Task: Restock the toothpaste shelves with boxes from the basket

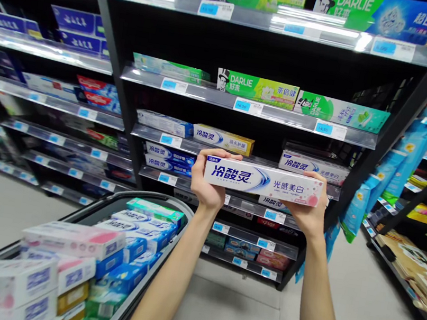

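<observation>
A white toothpaste box (262, 181) with blue lettering and a pink right end is held level in front of the shelves. My left hand (210, 183) grips its left end, and my right hand (312, 209) grips its right end, fingers behind it. Just behind, on a shelf, lies a similar white toothpaste box (314, 167). A yellow-and-white toothpaste box (222, 139) sits further left on that shelf. At lower left, a grey basket (185, 210) holds many toothpaste boxes, among them a pink-and-white toothpaste box (73, 239).
Green toothpaste boxes (257, 88) stand on the upper shelves. A black shelf post (397, 139) runs up on the right, with blue packets (405, 151) hanging beside it. Another rack (422, 266) with goods stands far right. Pale floor tiles (230, 317) lie below.
</observation>
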`<state>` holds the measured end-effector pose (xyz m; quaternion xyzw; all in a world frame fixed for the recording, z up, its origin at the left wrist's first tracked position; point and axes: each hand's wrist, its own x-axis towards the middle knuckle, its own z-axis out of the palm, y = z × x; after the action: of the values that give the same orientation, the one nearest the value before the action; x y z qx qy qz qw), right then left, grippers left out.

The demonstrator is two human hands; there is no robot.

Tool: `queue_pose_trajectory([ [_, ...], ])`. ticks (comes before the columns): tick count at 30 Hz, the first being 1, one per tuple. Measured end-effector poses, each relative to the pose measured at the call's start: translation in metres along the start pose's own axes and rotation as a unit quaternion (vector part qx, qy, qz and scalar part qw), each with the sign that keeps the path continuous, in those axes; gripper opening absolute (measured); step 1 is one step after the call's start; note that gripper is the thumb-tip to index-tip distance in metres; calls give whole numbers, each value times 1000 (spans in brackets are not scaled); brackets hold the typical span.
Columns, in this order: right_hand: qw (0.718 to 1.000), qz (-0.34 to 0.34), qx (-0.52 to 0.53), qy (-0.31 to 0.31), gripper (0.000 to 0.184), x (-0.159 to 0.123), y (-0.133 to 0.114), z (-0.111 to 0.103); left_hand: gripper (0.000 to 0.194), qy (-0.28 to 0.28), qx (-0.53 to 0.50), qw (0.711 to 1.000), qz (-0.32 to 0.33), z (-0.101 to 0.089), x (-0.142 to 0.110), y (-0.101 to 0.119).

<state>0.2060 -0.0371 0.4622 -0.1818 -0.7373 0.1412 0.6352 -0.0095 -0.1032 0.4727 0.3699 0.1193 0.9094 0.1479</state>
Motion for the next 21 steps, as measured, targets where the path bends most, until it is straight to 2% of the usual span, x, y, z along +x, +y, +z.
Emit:
queue_pose_trajectory([
  [8,1000,10,15,-9,74,-1,1,-1,32,-15,-16,1000,7,-1,0,-1],
  [21,1000,12,25,-3,77,0,2,2,32,-15,-1,1000,8,-2,3,3],
])
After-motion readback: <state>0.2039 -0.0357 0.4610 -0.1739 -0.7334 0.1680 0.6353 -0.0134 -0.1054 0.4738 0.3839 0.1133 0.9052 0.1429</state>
